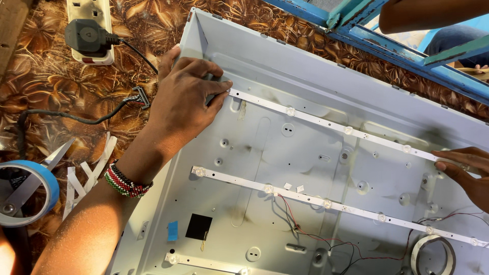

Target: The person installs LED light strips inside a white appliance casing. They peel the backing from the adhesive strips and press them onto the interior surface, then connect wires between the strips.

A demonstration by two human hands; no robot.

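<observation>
left hand (186, 97), fingers curled and pressed flat, held down the near end of the long white led strip (326, 124) in the shallow grey metal backlight tray (305, 66); right hand (466, 165) pinned its far end, fingers loosely extended. the strip's long axis ran from upper left down to right. uneven pressure might have buckled it or skewed it against the parallel strip (326, 203).

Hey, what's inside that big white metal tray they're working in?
Inside the white metal tray: three light strips, red and black wires, a black square pad, blue tape piece, a tape roll. The left hand covers the top strip's end.
</observation>
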